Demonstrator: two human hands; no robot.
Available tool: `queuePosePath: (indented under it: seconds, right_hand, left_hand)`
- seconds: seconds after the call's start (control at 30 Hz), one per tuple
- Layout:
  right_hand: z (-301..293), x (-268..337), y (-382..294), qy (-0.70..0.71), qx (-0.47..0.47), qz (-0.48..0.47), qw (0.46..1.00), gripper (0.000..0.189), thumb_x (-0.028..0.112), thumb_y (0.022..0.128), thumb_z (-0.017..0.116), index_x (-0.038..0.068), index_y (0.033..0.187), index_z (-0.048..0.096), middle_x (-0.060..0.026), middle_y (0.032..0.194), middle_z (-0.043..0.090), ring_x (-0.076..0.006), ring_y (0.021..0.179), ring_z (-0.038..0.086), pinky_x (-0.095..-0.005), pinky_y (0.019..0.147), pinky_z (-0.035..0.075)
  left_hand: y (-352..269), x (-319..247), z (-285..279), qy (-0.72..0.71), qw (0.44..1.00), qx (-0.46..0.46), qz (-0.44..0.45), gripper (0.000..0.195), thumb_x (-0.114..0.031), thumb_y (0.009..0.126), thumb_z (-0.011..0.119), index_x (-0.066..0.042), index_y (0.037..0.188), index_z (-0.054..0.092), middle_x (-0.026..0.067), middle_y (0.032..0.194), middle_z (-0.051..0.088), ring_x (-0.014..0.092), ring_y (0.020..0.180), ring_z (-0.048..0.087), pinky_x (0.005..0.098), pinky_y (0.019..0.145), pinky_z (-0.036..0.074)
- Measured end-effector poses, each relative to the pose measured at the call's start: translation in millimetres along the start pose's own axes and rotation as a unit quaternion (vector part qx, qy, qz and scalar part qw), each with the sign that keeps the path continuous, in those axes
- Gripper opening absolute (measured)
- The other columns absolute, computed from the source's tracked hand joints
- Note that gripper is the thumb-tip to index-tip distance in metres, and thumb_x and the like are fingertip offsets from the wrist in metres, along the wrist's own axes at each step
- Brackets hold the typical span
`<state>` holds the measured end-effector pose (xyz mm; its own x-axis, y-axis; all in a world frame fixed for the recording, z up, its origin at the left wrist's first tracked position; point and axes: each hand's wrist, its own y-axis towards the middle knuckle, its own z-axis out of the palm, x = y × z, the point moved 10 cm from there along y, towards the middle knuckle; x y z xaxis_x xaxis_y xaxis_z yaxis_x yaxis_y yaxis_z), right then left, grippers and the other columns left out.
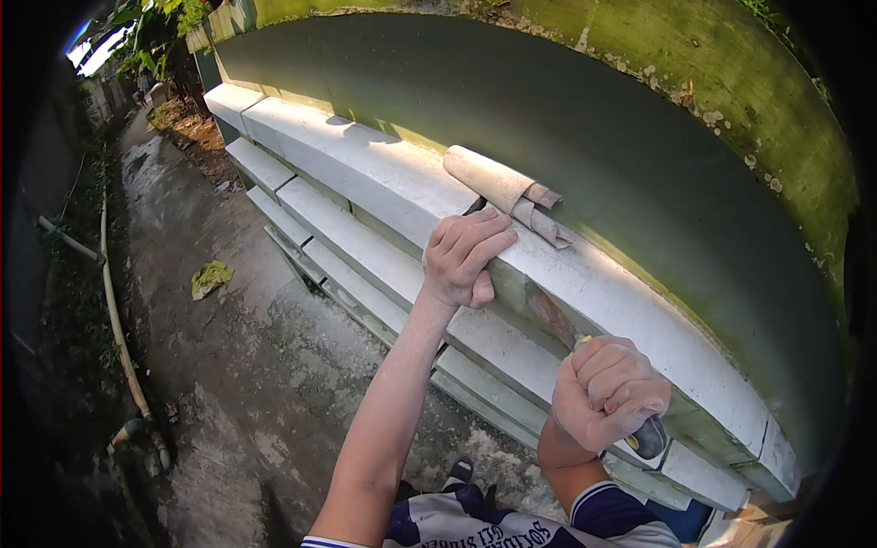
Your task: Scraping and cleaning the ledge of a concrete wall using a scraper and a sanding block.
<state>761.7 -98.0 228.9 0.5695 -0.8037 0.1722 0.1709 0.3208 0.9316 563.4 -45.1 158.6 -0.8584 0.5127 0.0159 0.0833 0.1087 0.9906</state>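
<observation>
My left hand [466, 257] rests on the upper edge of the white top ledge [342, 151], its fingers over the edge and no tool in it. White dust coats both hands. In the fist of my right hand [610, 394] is a scraper with a dark handle [647, 438] that has yellow parts. Its stained metal blade [548, 312] lies against the greenish front face of the ledge, between my hands. Just beyond my left fingers, curled sheets [503, 192], perhaps sandpaper, lie on top of the ledge.
Lower white ledges [356, 240] step down below the top one, with dark joints. Behind rises a dark green wall [521, 96] with a mossy coping [658, 48]. On the concrete path [240, 356] lies a yellow-green cloth [212, 279]. A pipe [113, 308] runs along the left.
</observation>
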Motion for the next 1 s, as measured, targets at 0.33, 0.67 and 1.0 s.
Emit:
queuePosePath:
  seconds: [0.33,0.67,1.0]
  right_hand:
    - [-2,35,-2,-0.064,0.007,-0.102,0.993,0.035,0.022,0.102,0.053,0.011,0.072,0.037,0.0017,0.048,0.033,-0.0063,0.037,0.024,-0.0220,0.036,0.019]
    - [11,2,-4,-0.017,0.014,-0.015,1.000,0.037,0.026,0.105,0.047,0.013,0.074,0.034,0.0024,0.050,0.033,-0.0057,0.039,0.022,-0.0230,0.038,0.017]
    - [1,7,-4,-0.040,-0.044,-0.037,0.998,0.035,0.028,0.105,0.050,0.013,0.077,0.036,0.0023,0.052,0.032,-0.0078,0.041,0.025,-0.0245,0.041,0.023]
  left_hand:
    - [1,-5,2,0.013,1.000,-0.012,0.000,0.044,-0.034,0.091,0.034,-0.012,0.107,0.069,0.0060,0.111,0.071,0.024,0.106,0.067,0.0379,0.090,0.045]
    - [-2,-1,-5,0.017,1.000,-0.012,-0.004,0.044,-0.033,0.089,0.036,-0.011,0.107,0.070,0.0060,0.112,0.071,0.024,0.106,0.067,0.0374,0.091,0.045]
    - [17,22,-28,-0.098,0.994,0.043,0.010,0.036,-0.025,0.093,0.046,-0.011,0.118,0.069,0.0066,0.120,0.068,0.026,0.113,0.064,0.0373,0.095,0.043]
